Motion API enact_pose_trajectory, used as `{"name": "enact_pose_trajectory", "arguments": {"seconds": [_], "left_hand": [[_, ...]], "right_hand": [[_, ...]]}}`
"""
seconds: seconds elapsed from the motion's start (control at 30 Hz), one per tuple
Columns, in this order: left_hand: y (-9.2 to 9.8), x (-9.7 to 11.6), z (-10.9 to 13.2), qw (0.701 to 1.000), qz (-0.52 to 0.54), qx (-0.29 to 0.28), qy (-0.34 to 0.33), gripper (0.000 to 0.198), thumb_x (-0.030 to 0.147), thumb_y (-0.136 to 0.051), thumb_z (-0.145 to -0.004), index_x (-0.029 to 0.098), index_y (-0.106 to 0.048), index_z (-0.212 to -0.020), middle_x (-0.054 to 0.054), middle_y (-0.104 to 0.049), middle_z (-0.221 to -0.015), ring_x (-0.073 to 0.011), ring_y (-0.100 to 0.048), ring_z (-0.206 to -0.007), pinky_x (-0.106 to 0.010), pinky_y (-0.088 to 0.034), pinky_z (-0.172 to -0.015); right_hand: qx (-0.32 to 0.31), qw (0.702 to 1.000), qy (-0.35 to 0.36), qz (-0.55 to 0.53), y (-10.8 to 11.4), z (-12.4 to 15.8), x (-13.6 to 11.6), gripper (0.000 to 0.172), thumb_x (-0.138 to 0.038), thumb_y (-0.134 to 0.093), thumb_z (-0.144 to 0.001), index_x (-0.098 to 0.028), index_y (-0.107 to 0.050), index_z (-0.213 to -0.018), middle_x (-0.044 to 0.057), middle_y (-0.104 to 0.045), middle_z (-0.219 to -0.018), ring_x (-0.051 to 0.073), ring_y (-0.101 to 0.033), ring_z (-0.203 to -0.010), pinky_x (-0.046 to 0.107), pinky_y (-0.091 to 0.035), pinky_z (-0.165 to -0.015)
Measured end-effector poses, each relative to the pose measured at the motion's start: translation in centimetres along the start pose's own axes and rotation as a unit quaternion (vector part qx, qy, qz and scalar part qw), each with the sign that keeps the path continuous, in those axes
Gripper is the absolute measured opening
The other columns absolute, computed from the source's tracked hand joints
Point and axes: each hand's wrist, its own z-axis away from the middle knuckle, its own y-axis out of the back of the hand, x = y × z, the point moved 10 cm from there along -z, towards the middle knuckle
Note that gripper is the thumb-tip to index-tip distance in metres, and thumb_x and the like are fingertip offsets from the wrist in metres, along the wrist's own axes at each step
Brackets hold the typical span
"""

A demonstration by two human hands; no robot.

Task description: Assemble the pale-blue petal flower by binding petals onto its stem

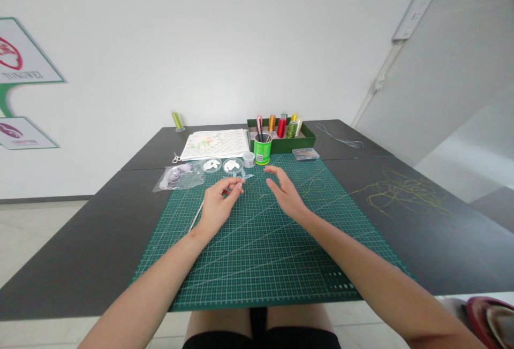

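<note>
My left hand (220, 199) is closed in a pinch above the green cutting mat (257, 252). Between thumb and forefinger it grips a small pale blue petalled piece (247, 176), partly covered by the fingertips. A thin whitish stick (196, 216) shows beside the wrist; whether it joins the blue piece I cannot tell. My right hand (286, 192) is open to the right of it, thumb and fingers apart, with nothing in them. Fine yellow-green thread (315, 186) lies on the mat beyond the right hand.
Shallow dishes of white pieces (232, 165), a lidded jar (249, 159) and a green can (263, 151) of tools stand ahead. Behind are a box (309, 142) of thread spools and white sheets (214, 144). A plastic bag (180, 176) lies left, tangled thread (401, 191) right.
</note>
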Motion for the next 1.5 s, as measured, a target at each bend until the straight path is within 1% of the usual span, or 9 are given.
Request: {"name": "enact_pose_trajectory", "arguments": {"seconds": [0.1, 0.17, 0.37, 0.6, 0.83, 0.93, 1.1, 1.3, 1.5], "left_hand": [[-0.4, 0.1, 0.2, 1.0, -0.017, -0.011, -0.022, 0.021, 0.031, -0.059, -0.091, 0.02, -0.073, -0.099, -0.001, -0.075, -0.077, -0.0156, -0.069, -0.072, -0.027, -0.055, -0.07], [-0.3, 0.1, 0.2, 0.998, -0.043, -0.006, -0.04, 0.02, 0.031, -0.058, -0.091, 0.021, -0.074, -0.1, -0.001, -0.075, -0.081, -0.0159, -0.07, -0.074, -0.028, -0.055, -0.072], [-0.7, 0.3, 0.3, 0.989, -0.125, -0.021, -0.075, 0.018, 0.026, -0.058, -0.093, 0.021, -0.073, -0.102, -0.002, -0.075, -0.084, -0.0156, -0.068, -0.073, -0.028, -0.053, -0.069], [-3.5, 0.7, 1.2, 0.966, -0.193, -0.14, -0.101, 0.008, 0.022, -0.065, -0.09, 0.023, -0.073, -0.089, 0.0, -0.073, -0.082, -0.0165, -0.066, -0.08, -0.027, -0.051, -0.071], [-5.9, 3.3, 3.4, 0.921, -0.205, -0.24, -0.228, 0.012, 0.023, -0.061, -0.093, 0.023, -0.073, -0.091, 0.0, -0.076, -0.088, -0.0196, -0.063, -0.103, -0.031, -0.053, -0.085], [-5.7, 4.3, 3.7, 0.916, -0.2, -0.225, -0.266, 0.016, 0.025, -0.057, -0.096, 0.022, -0.072, -0.094, -0.001, -0.075, -0.088, -0.0192, -0.064, -0.102, -0.031, -0.053, -0.086], [-4.0, 5.4, 3.1, 0.925, -0.197, -0.15, -0.289, 0.015, 0.023, -0.055, -0.096, 0.02, -0.07, -0.094, -0.002, -0.074, -0.086, -0.0182, -0.064, -0.096, -0.031, -0.053, -0.083], [-1.3, 5.3, 1.8, 0.939, -0.215, -0.049, -0.263, 0.013, 0.023, -0.056, -0.096, 0.019, -0.068, -0.092, -0.003, -0.073, -0.084, -0.0179, -0.063, -0.087, -0.031, -0.052, -0.077], [-0.6, 3.4, 0.8, 0.946, -0.254, -0.025, -0.202, 0.013, 0.021, -0.056, -0.095, 0.019, -0.067, -0.088, -0.001, -0.071, -0.081, -0.0171, -0.064, -0.081, -0.031, -0.048, -0.077]], "right_hand": [[-0.188, 0.973, -0.012, -0.132, -4.6, 1.8, -1.7, 0.04, -0.047, -0.04, -0.099, -0.023, -0.057, -0.126, 0.008, -0.067, -0.108, 0.019, -0.064, -0.101, 0.038, -0.048, -0.098], [-0.229, 0.963, -0.028, -0.14, -5.7, 2.7, -2.2, 0.043, -0.048, -0.038, -0.1, -0.022, -0.058, -0.128, 0.004, -0.068, -0.087, 0.015, -0.064, -0.071, 0.032, -0.052, -0.078], [-0.164, 0.985, 0.044, 0.037, -3.3, 2.3, -4.0, 0.03, -0.042, -0.051, -0.096, -0.022, -0.073, -0.096, 0.004, -0.07, -0.087, 0.012, -0.053, -0.06, 0.026, -0.04, -0.061], [-0.123, 0.992, 0.001, -0.022, -1.2, 1.3, -4.1, 0.035, -0.049, -0.064, -0.086, -0.019, -0.081, -0.088, -0.001, -0.05, -0.05, 0.01, -0.038, -0.05, 0.026, -0.031, -0.051], [-0.119, 0.99, -0.03, -0.067, -1.1, 0.1, -1.4, 0.034, -0.049, -0.068, -0.081, -0.019, -0.082, -0.09, 0.006, -0.077, -0.081, 0.019, -0.066, -0.074, 0.03, -0.05, -0.067], [-0.128, 0.988, -0.048, -0.071, -1.5, -0.3, 0.3, 0.033, -0.049, -0.069, -0.08, -0.019, -0.081, -0.089, 0.007, -0.078, -0.09, 0.022, -0.07, -0.084, 0.032, -0.053, -0.076], [-0.169, 0.978, -0.095, -0.083, -2.6, -0.1, 2.2, 0.037, -0.05, -0.07, -0.078, -0.016, -0.081, -0.087, 0.006, -0.076, -0.079, 0.018, -0.065, -0.072, 0.028, -0.047, -0.066], [-0.253, 0.957, -0.127, -0.059, -3.8, 0.7, 2.7, 0.044, -0.053, -0.069, -0.078, -0.012, -0.081, -0.09, 0.001, -0.067, -0.065, 0.012, -0.052, -0.06, 0.024, -0.034, -0.056], [-0.378, 0.92, -0.1, -0.042, -5.0, 2.1, 2.0, 0.038, -0.048, -0.071, -0.079, -0.014, -0.082, -0.092, 0.002, -0.069, -0.063, 0.01, -0.045, -0.053, 0.023, -0.029, -0.052]]}}
